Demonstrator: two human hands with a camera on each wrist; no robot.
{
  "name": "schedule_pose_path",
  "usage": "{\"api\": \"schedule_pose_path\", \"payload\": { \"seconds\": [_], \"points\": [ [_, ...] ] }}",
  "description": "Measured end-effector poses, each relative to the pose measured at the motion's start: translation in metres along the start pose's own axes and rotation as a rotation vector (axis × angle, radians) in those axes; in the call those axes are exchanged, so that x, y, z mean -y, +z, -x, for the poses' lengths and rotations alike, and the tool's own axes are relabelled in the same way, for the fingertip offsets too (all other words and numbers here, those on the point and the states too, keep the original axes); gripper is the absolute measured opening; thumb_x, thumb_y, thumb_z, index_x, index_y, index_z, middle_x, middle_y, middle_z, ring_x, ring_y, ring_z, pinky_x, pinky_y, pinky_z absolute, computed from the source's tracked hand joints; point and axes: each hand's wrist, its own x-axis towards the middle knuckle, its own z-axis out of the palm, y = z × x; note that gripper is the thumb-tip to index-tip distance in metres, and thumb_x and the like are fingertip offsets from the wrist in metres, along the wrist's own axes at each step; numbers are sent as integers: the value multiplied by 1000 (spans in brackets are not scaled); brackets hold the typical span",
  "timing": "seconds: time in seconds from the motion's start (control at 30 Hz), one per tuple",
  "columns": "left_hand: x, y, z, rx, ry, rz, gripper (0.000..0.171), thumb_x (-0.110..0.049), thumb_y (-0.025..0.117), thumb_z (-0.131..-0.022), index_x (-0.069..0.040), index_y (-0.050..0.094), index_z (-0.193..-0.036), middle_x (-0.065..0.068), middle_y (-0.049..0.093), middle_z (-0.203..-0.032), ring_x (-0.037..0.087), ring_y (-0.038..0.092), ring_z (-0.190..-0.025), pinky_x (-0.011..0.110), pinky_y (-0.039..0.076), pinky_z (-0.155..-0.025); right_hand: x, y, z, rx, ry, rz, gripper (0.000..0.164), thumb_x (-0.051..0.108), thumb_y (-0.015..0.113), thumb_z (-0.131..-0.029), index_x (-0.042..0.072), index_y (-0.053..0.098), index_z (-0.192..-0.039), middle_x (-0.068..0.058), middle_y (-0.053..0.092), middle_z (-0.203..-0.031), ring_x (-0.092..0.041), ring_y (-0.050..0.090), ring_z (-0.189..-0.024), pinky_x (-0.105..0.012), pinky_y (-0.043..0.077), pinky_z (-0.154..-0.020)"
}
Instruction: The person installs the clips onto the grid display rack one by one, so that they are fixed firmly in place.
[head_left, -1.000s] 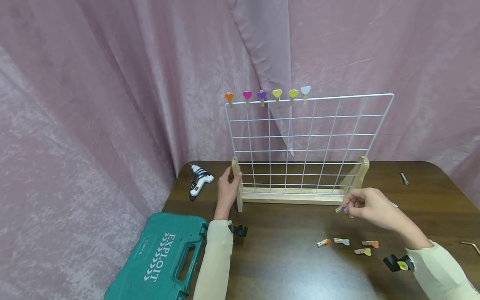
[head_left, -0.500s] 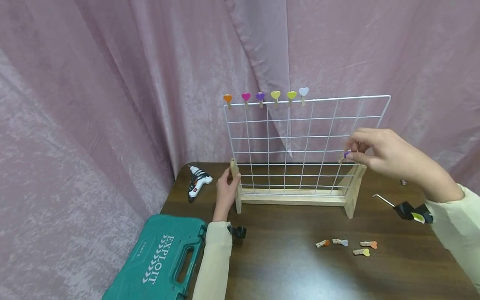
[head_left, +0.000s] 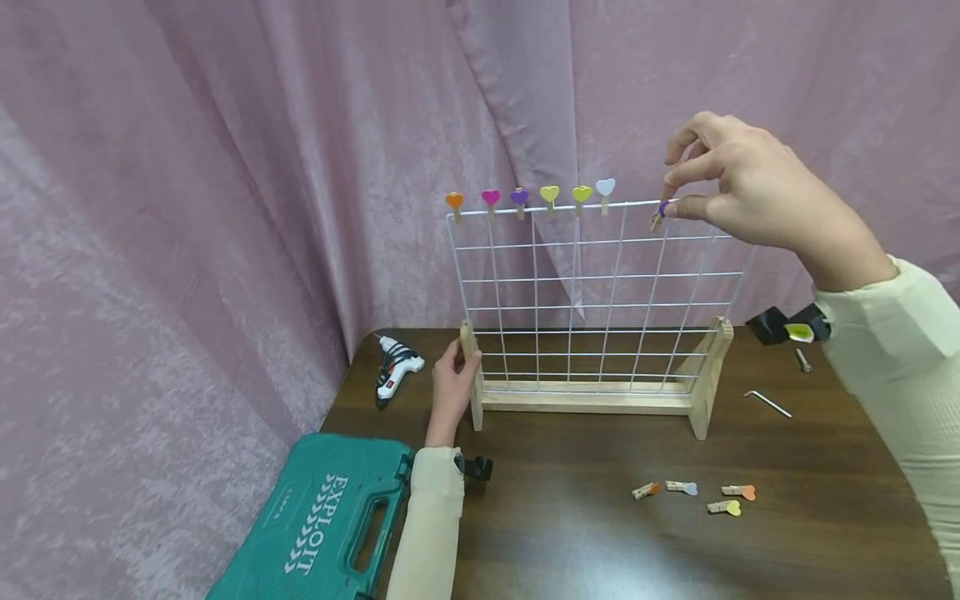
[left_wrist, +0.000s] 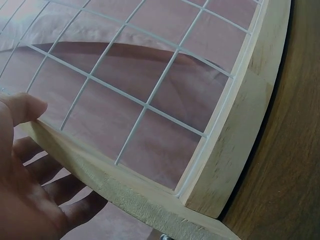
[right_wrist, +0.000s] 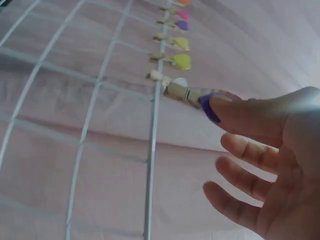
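Between thumb and forefinger, my right hand (head_left: 765, 196) pinches a small wooden clothespin (head_left: 657, 222) with a purple heart. It overlaps the top bar of the white wire grid panel (head_left: 588, 276) in the head view. In the right wrist view the clothespin's wooden end (right_wrist: 176, 91) points at the bar, with the other fingers spread below. Heart clothespins in orange (head_left: 454, 201), pink (head_left: 491, 197), purple (head_left: 519, 197), two yellows and white (head_left: 605, 187) line the bar's left part. My left hand (head_left: 453, 387) holds the left upright of the wooden stand (head_left: 588, 402), thumb on one side, fingers on the other.
Several heart clothespins, including a yellow one (head_left: 723, 507), lie on the brown table (head_left: 570, 500) at front right. A hex key (head_left: 768, 404) and a bolt (head_left: 803, 360) lie right of the stand. A glue gun (head_left: 397, 367) and a green tool case (head_left: 318, 517) are at left.
My right hand has risen from beside the stand's right foot to the panel's top bar, carrying the purple-heart clothespin. My left hand keeps its place on the upright.
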Motion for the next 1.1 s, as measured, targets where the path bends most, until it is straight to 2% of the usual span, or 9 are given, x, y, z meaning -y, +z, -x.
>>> {"api": "schedule_pose_path", "payload": {
  "seconds": [0.07,0.23,0.37,0.53,0.63,0.77,0.9,1.07,1.1],
  "points": [
    [-1,-2,1,-3,-5,6,35,-25,60,-90,-9,58,-122,14,63,-109,24,59,-101,39,49,-85,0,-2,-11,20,32,-8,8,5,74,-74,4,72,-82,-10,52,-106,-29,44,-91,-38,30,-70],
    [-1,-5,2,2,-16,-4,38,-25,60,-91,-9,57,-124,16,62,-110,26,59,-102,40,49,-85,-2,-6,-33,88,128,-13,12,10,74,-76,2,73,-85,-8,55,-107,-30,40,-99,-38,30,-70],
    [-3,-5,3,19,-19,-3,39,-24,60,-91,-7,55,-126,18,62,-112,28,58,-103,42,49,-85,-4,-6,-42,142,120,1,11,10,74,-76,2,73,-83,-7,55,-104,-30,40,-98,-37,30,-69],
    [-25,-5,9,27,1,-14,36,-13,59,-91,0,54,-125,22,61,-110,32,59,-102,43,50,-84,-5,-6,-45,227,161,42,5,14,72,-78,10,74,-80,-2,52,-105,-26,39,-98,-37,31,-65],
    [-39,-5,14,24,9,-35,35,-9,57,-91,3,54,-124,24,61,-110,33,59,-101,41,50,-83,-4,-5,-47,273,201,54,5,16,71,-79,13,74,-81,0,52,-107,-26,38,-101,-42,33,-66],
    [-42,-5,15,32,3,-35,36,-11,57,-92,3,53,-124,24,60,-111,33,58,-102,41,50,-85,-3,-3,-47,310,237,48,7,17,70,-79,12,72,-84,-2,52,-110,-27,38,-105,-49,35,-71],
    [-35,-4,12,44,-4,-23,37,-15,57,-92,0,53,-126,23,60,-113,31,58,-103,41,50,-85,-3,-1,-47,320,256,40,9,17,68,-81,10,70,-87,-5,51,-111,-29,38,-106,-53,35,-73],
    [-6,0,3,28,6,-10,41,-25,59,-91,-5,54,-127,19,61,-113,29,58,-103,40,50,-85,-7,3,-44,313,233,9,12,14,64,-84,5,70,-91,-11,50,-111,-36,39,-105,-53,32,-81],
    [-6,0,3,28,4,-9,42,-25,59,-91,-5,54,-128,20,60,-114,30,58,-104,42,49,-85,-8,4,-43,310,234,-5,13,13,63,-85,4,70,-92,-13,50,-112,-37,38,-106,-54,31,-84]
  ]
}}
